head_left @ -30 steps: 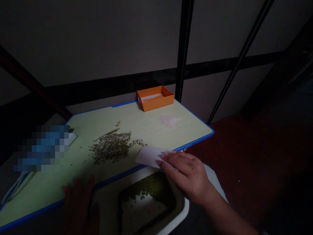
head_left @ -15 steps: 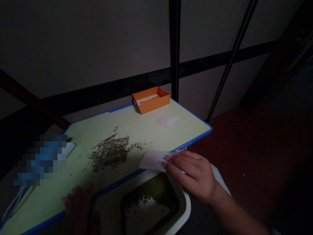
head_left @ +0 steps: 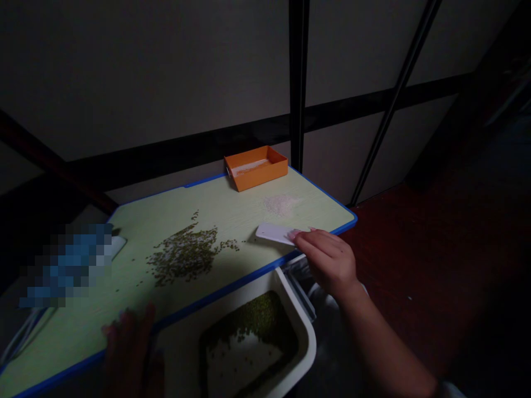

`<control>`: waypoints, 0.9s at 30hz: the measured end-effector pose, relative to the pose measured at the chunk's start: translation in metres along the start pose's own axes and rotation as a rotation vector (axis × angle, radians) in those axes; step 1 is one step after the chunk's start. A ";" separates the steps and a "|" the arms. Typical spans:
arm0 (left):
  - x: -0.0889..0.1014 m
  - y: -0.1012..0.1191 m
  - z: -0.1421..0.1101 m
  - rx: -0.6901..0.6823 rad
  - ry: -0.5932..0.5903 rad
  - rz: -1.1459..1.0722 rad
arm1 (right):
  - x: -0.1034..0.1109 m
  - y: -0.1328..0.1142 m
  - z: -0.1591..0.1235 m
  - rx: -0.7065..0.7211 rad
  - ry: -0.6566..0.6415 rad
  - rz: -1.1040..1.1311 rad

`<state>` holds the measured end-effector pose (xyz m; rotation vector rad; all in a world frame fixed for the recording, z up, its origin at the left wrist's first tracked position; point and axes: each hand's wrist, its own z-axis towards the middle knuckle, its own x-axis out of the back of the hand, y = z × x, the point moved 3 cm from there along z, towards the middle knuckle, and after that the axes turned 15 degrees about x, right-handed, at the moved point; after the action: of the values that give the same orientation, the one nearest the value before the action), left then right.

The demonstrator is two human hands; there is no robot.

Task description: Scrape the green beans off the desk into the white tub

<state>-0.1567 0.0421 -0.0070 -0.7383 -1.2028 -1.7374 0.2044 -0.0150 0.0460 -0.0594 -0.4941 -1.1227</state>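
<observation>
My right hand (head_left: 329,257) pinches a thin white card (head_left: 274,233) by one end, over the right front part of the pale green tabletop (head_left: 244,210). The card's free end points left, toward a scattered patch of small green beans (head_left: 185,257). Beyond it lies a thin patch of whitish grains (head_left: 282,204). In deep shadow at the table's front edge, my left hand (head_left: 130,342) has its fingers stretched out, with nothing seen in them. Between the hands, below the edge, stands a white tub (head_left: 305,354) with green beans (head_left: 265,315) heaped along its far side.
An open orange box (head_left: 262,178) with something whitish inside stands at the table's back edge. On the left lies a blurred-out blue object (head_left: 68,265) with a cable beside it. Panelled doors (head_left: 186,72) rise behind the table; reddish floor (head_left: 398,249) lies to the right.
My right hand has carried the white card from above the tub's far rim forward and up over the tabletop. The left hand has hardly moved.
</observation>
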 end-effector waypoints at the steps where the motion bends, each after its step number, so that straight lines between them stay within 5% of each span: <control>1: 0.000 -0.002 0.000 -0.007 -0.004 0.003 | 0.002 -0.001 0.002 -0.006 0.024 0.013; 17: -0.005 -0.012 0.002 -0.017 -0.034 0.001 | 0.009 -0.028 0.017 0.105 -0.013 0.204; 27: -0.003 -0.008 0.000 0.053 -0.047 -0.031 | -0.022 -0.011 0.031 0.086 -0.043 0.176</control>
<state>-0.1626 0.0447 -0.0130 -0.7360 -1.2941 -1.7149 0.1768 0.0080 0.0630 -0.0512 -0.5644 -0.9282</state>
